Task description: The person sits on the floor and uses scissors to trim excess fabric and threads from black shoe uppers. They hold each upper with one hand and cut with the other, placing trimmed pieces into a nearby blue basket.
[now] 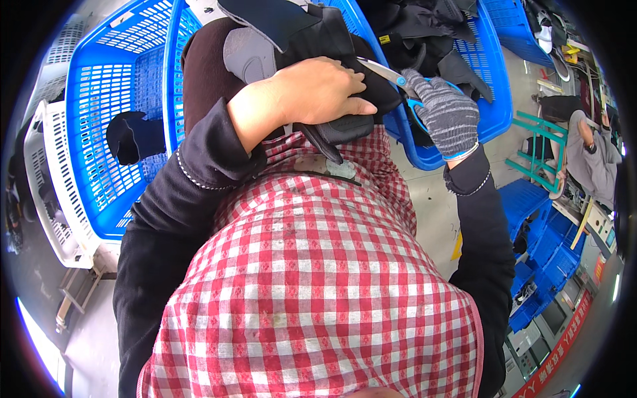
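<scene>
Across my lap lies a black and grey padded fabric piece (335,43) that looks like a shoe upper. Its rounded grey panel (249,54) shows to the left of my fingers. My bare left hand (320,89) is closed over the piece, its thumb pointing right. In my right hand (446,114), which wears a grey striped knit glove, are scissors (381,69) with blue handles. The blades point left and up, close to my left fingertips and alongside the black fabric. Where the blade tips end is partly hidden by the material.
A blue crate (501,99) at the right holds many dark fabric pieces. On the left, another blue crate (86,142) has one black piece (135,137) inside, beside a white basket (60,172). A green stool frame (541,149) and a seated person (590,159) are farther right.
</scene>
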`<state>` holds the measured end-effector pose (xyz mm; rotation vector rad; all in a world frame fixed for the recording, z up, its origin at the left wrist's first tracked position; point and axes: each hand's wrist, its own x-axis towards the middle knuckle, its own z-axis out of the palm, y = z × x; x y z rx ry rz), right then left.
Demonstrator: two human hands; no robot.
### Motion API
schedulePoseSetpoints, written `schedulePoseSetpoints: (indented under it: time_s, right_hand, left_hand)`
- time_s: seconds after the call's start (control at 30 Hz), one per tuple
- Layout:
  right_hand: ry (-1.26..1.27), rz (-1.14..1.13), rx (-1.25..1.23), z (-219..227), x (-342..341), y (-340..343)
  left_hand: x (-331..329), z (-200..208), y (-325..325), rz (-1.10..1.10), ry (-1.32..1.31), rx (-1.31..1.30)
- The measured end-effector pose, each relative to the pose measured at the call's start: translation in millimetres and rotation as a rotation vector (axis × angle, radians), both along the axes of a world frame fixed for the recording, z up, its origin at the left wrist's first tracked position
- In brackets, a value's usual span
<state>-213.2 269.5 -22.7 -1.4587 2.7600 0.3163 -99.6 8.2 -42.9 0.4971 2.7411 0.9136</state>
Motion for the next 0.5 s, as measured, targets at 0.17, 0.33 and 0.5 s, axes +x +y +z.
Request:
schedulePoseSetpoints:
  time_s: [0.17, 0.33, 0.5]
  right_hand:
    - [-0.041, -0.042, 0.078, -3.6, -3.3, -3.0]
    - [-0.069, 0.056, -0.034, -19.2, -12.7, 4.4]
    - [-1.110, -0.604, -0.424, -39.5, -8.5, 3.9]
  left_hand:
    - [0.9, -1.2, 0.0, 0.021, -0.008, 0.036]
    - [0.3, -0.2, -0.9, 0.006, -0.012, 0.016]
    - [3.2, -1.3, -3.3, 0.026, 0.019, 0.057]
